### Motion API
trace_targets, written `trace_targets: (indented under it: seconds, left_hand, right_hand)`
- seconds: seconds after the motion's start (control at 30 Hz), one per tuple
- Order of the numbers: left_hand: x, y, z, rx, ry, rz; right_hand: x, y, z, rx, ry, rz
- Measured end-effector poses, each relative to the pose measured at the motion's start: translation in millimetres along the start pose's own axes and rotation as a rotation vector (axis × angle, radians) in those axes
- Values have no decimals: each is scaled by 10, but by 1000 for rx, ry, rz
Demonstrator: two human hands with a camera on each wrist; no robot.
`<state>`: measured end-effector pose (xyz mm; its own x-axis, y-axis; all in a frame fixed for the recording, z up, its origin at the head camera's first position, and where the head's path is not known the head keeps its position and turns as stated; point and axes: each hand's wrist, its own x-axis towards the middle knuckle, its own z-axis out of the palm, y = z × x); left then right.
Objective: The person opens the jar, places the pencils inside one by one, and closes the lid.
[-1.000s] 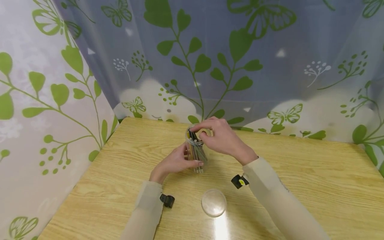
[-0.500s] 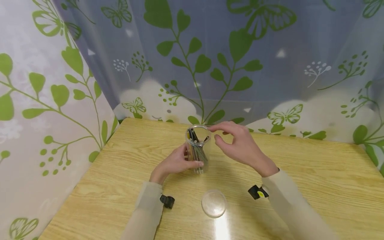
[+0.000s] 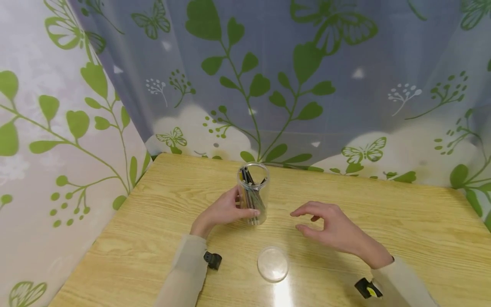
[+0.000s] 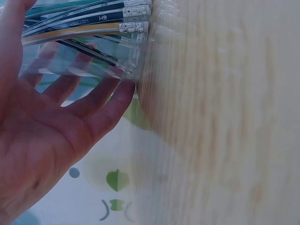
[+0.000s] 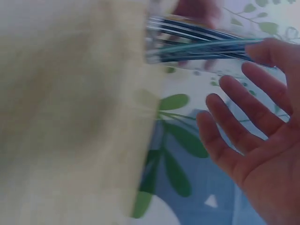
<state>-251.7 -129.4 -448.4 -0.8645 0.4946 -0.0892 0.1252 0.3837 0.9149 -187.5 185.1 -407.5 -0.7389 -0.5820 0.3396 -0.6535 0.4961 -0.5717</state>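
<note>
A clear plastic jar stands upright and uncovered on the wooden table, with several pencils leaning inside it. Their eraser ends rest at the jar's bottom in the left wrist view, where one dark pencil bears the mark HB. My left hand grips the jar from its left side, thumb across the front and fingers round behind. To the right of the jar, apart from it, my right hand hovers over the table with loosely bent fingers, holding nothing. A round clear lid lies flat in front of the jar.
The wooden table reaches back to a blue curtain printed with leaves and butterflies. A pale printed curtain borders the left side. Light glares off the table just in front of the lid.
My right hand has left the jar's mouth and moved right and toward me, its fingers parting from the rim. My left hand keeps its grip, and the lid lies where it was.
</note>
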Motion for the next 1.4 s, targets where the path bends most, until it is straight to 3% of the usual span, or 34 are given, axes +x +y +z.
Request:
trace_targets:
  seconds: [0.23, 0.4, 0.83, 1.17, 1.4]
  left_hand:
    - [2, 8, -2, 15, 4, -1]
    - [23, -8, 11, 26, 11, -17]
    - [18, 3, 18, 14, 10, -13]
    - [1, 12, 21, 10, 11, -21]
    - [-3, 58, 32, 31, -35, 2]
  right_hand:
    - [-185, 15, 240, 69, -242, 27]
    - [-246, -58, 368, 12, -331, 45]
    - [-266, -174, 519, -182, -374, -22]
    - [-233, -224, 557, -259, -398, -18]
    - [-235, -222, 568, -268, -361, -25]
